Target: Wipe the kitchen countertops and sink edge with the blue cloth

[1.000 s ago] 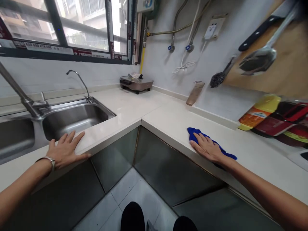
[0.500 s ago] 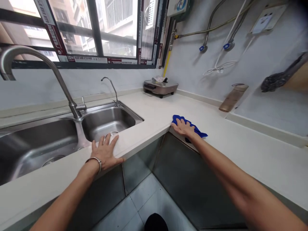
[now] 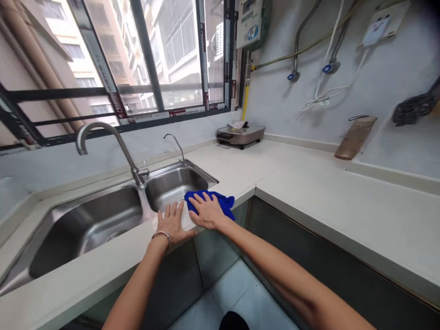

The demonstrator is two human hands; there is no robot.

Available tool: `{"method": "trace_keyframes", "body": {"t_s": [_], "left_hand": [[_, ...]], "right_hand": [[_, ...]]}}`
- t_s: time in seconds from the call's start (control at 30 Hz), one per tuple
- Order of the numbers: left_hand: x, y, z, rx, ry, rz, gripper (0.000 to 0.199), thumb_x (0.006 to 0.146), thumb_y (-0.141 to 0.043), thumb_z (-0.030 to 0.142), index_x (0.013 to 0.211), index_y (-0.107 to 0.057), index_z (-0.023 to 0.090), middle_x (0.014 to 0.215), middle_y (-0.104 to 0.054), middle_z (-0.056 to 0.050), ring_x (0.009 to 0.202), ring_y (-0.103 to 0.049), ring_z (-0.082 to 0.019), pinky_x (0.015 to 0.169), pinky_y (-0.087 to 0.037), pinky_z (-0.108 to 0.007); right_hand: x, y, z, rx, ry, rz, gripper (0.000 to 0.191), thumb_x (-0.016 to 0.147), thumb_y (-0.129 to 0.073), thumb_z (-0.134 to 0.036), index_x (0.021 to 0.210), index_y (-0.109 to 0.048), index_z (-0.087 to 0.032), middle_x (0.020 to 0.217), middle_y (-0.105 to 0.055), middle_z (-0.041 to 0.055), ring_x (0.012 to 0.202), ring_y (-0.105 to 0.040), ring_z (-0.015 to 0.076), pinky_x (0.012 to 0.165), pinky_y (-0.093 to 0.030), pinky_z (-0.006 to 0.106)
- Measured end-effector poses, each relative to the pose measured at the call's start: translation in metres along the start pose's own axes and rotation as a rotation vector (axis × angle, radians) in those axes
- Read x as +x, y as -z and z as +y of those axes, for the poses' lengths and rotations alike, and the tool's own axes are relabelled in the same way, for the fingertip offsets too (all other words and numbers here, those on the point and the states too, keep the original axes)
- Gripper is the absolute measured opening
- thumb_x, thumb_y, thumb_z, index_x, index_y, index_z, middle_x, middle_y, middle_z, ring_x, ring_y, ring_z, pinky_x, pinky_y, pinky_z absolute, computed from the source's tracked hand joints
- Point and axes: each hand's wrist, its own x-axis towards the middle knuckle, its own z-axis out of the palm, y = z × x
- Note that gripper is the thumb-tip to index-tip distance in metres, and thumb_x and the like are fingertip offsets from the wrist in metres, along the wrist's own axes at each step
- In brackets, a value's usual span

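Note:
My right hand [image 3: 207, 211] holds a bunched blue cloth [image 3: 227, 204] against the front strip of the white counter [image 3: 275, 183], beside the right sink bowl. Its fingers lie over the cloth, which sticks out on both sides. Just to the left, my left hand [image 3: 173, 224] is open and empty, palm down on the counter edge with fingers spread and the thumb towards the cloth. A bracelet circles that wrist. The steel double sink [image 3: 142, 201] lies behind both hands, its right bowl partly hidden by the cloth and fingers.
A large curved faucet [image 3: 118, 142] and a thin small faucet [image 3: 177, 144] rise behind the sink. An electric pan [image 3: 245, 136] stands in the far counter corner. A brown bottle [image 3: 355, 137] is by the right wall. Dark cabinet doors [image 3: 292, 238] front the counter.
My right hand has moved left with the blue cloth, from the counter's inner corner to beside the sink and my left hand. The left hand stays on the edge. The view has shifted left and up.

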Motion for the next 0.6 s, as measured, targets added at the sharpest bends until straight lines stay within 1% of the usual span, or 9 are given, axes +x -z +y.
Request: {"method": "trace_keyframes", "body": {"t_s": [0.1,0.2,0.27,0.33,0.37,0.43,0.47,0.53,0.6], "left_hand": [[-0.027,0.000,0.007,-0.018,0.056,0.053,0.109,0.076,-0.066,0.063,0.157,-0.019,0.007,0.164,-0.017,-0.026,0.153,-0.006,-0.042,0.124,-0.014,-0.060],[-0.073,-0.006,0.018,0.000,0.121,0.083,0.101,0.077,-0.070,0.047,0.156,-0.021,0.008,0.165,-0.008,-0.025,0.154,0.002,-0.039,0.126,-0.008,-0.057],[-0.107,-0.018,0.024,-0.004,0.174,0.096,0.100,0.079,-0.068,0.048,0.157,-0.018,0.010,0.166,-0.005,-0.022,0.154,0.003,-0.037,0.128,-0.008,-0.054],[-0.141,-0.038,0.030,-0.033,0.203,0.125,0.095,0.082,-0.065,0.045,0.158,-0.016,0.018,0.168,-0.001,-0.013,0.155,0.005,-0.032,0.129,-0.010,-0.052],[-0.158,-0.052,0.034,-0.143,0.191,0.202,0.093,0.080,-0.067,0.039,0.157,-0.019,0.017,0.168,-0.002,-0.014,0.155,0.006,-0.033,0.128,-0.013,-0.056],[-0.195,-0.084,0.044,-0.352,0.212,0.261,0.085,0.081,-0.064,0.033,0.155,-0.026,0.017,0.168,-0.005,-0.013,0.155,0.004,-0.031,0.126,-0.021,-0.057],[-0.214,-0.102,0.050,-0.444,0.256,0.244,0.081,0.083,-0.063,0.035,0.154,-0.030,0.016,0.168,-0.007,-0.014,0.155,0.002,-0.031,0.125,-0.025,-0.055],[-0.252,-0.136,0.064,-0.544,0.366,0.137,0.073,0.083,-0.062,0.039,0.150,-0.040,0.017,0.167,-0.015,-0.016,0.155,-0.004,-0.033,0.124,-0.030,-0.055],[-0.289,-0.163,0.079,-0.574,0.411,0.048,0.062,0.082,-0.064,0.039,0.140,-0.055,0.020,0.159,-0.036,-0.016,0.151,-0.024,-0.036,0.120,-0.037,-0.054]], "right_hand": [[-0.010,0.002,-0.016,0.023,0.047,0.005,0.069,0.097,-0.025,-0.056,0.157,-0.033,-0.023,0.163,-0.030,0.0066,0.147,-0.027,0.0374,0.114,-0.025,0.061],[-0.017,-0.003,-0.013,0.009,0.032,0.009,0.066,0.097,-0.028,-0.051,0.155,-0.036,-0.023,0.162,-0.032,0.0070,0.145,-0.031,0.0354,0.113,-0.028,0.058],[-0.015,-0.014,-0.006,0.009,0.016,0.047,0.066,0.096,-0.028,-0.052,0.155,-0.038,-0.023,0.162,-0.034,0.0076,0.144,-0.032,0.0361,0.112,-0.029,0.059],[-0.009,-0.028,0.002,0.032,0.020,0.068,0.069,0.096,-0.026,-0.057,0.154,-0.039,-0.023,0.161,-0.034,0.0076,0.144,-0.032,0.0378,0.110,-0.029,0.061],[-0.006,-0.034,0.005,0.037,0.025,0.065,0.070,0.095,-0.027,-0.059,0.154,-0.040,-0.023,0.162,-0.034,0.0076,0.143,-0.032,0.0386,0.110,-0.028,0.063],[-0.004,-0.042,0.009,0.040,0.056,0.074,0.072,0.095,-0.026,-0.060,0.154,-0.040,-0.022,0.161,-0.034,0.0076,0.143,-0.032,0.0392,0.109,-0.028,0.062],[-0.005,-0.043,0.011,0.037,0.070,0.080,0.073,0.095,-0.026,-0.060,0.154,-0.040,-0.021,0.161,-0.034,0.0077,0.142,-0.032,0.0391,0.109,-0.027,0.062],[-0.009,-0.043,0.013,0.028,0.089,0.096,0.073,0.097,-0.025,-0.060,0.154,-0.041,-0.019,0.160,-0.035,0.0088,0.142,-0.032,0.0390,0.108,-0.026,0.061],[-0.015,-0.040,0.015,0.022,0.105,0.107,0.071,0.098,-0.025,-0.059,0.154,-0.042,-0.017,0.160,-0.036,0.0104,0.142,-0.032,0.0385,0.108,-0.025,0.060]]}}
